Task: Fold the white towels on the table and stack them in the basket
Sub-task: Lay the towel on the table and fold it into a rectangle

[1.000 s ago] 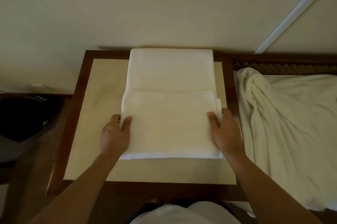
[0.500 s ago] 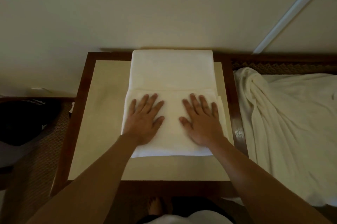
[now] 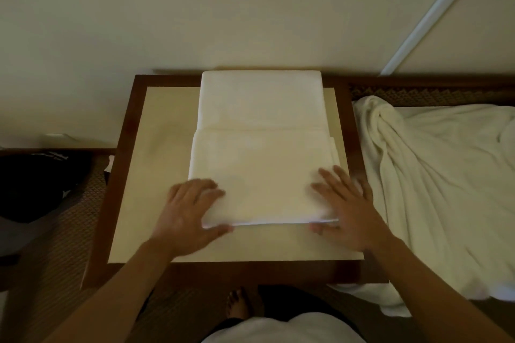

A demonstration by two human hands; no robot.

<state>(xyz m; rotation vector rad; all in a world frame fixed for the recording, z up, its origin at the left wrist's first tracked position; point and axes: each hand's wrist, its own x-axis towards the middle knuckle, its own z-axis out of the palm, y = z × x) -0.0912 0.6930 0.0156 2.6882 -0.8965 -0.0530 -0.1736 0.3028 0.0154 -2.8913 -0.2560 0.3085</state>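
Observation:
A white towel (image 3: 262,175) lies folded on the table (image 3: 156,175), its near half doubled over a longer layer that reaches the far edge. My left hand (image 3: 189,214) lies on the towel's near left corner, fingers spread on top and thumb along the near edge. At the near right corner, my right hand (image 3: 348,208) rests the same way with its thumb by the edge. Both hands are blurred by motion. No basket is clearly in view.
The table has a dark wooden frame (image 3: 131,147) and stands against a pale wall. A large crumpled white towel (image 3: 434,181) lies on a woven surface to the right. A dark bag (image 3: 36,183) sits at the left. My bare foot (image 3: 237,303) shows below the table.
Both hands slid from the middle of the towel's top layer outward and toward me, to its near corners. The towel has stayed in place.

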